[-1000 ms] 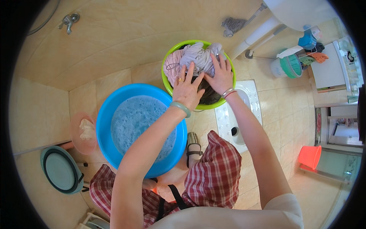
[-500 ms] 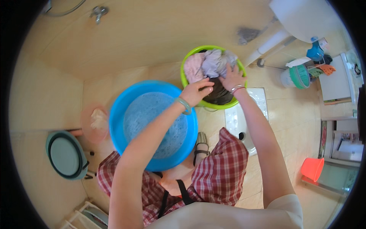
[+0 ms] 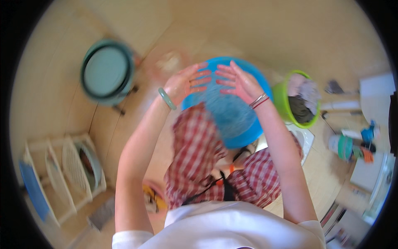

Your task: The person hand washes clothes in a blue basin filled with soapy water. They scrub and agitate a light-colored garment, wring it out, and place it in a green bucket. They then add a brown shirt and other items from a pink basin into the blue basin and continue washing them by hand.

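Note:
Both my hands are raised over a large blue basin of foamy water, with their fingers spread and nothing in them. My left hand, with a pale green bangle on its wrist, is at the basin's left rim. My right hand, wearing a silver bracelet and a red cord, is above the water. To the right stands a lime-green tub holding crumpled pink, pale grey and dark clothes. My knees in red checked cloth partly hide the basin's near side.
A pale pink basin with something whitish inside lies beyond my left hand. A grey-green folding basin is at the left wall. A cream rack stands lower left. Right are a white squat toilet and a bin with a green liner.
My hands have left the clothes in the lime-green tub and come back over the blue basin, fingers now spread. My view has turned left, bringing the rack into sight.

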Available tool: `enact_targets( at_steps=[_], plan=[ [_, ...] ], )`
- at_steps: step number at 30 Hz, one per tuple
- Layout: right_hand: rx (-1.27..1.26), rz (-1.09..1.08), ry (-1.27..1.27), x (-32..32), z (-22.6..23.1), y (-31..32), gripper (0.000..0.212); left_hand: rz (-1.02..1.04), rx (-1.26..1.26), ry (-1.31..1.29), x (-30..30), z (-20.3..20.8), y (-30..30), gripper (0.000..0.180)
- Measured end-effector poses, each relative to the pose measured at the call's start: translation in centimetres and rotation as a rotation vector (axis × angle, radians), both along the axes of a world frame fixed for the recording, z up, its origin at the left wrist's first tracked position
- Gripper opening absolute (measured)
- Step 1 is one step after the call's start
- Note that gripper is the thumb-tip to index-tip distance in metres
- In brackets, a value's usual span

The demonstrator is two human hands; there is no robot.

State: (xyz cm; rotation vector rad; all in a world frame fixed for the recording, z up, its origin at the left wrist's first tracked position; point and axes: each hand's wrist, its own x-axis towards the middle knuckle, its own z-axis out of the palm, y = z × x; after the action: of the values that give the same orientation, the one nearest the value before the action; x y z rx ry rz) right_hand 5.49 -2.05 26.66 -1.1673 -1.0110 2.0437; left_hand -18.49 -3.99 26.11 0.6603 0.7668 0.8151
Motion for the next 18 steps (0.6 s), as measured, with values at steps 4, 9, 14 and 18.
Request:
enact_targets(
  at_steps=[4, 9, 14, 18],
  plan=[
    [-0.034, 0.319, 0.076, -16.3, 1.5, -5.0, 0.069, 0.388, -0.047, 0.002, -13.9, -0.9, -13.0, 0.056],
    [-0.269, 0.661, 0.000, -31.5, -7.4, -16.0, 0.066, 0.853, -0.315, -0.081, -22.1, -10.3, -31.4, 0.051],
    [-0.546, 0.856, -0.120, -34.7, -15.4, -28.4, 0.070, 1.204, -0.705, -0.251, -19.3, -18.5, -46.5, 0.046],
    [-0.594, 0.984, -0.274, -34.0, -18.0, -33.7, 0.070, 1.370, -0.896, -0.359, -15.6, -23.3, -53.9, 0.043]
  ],
)
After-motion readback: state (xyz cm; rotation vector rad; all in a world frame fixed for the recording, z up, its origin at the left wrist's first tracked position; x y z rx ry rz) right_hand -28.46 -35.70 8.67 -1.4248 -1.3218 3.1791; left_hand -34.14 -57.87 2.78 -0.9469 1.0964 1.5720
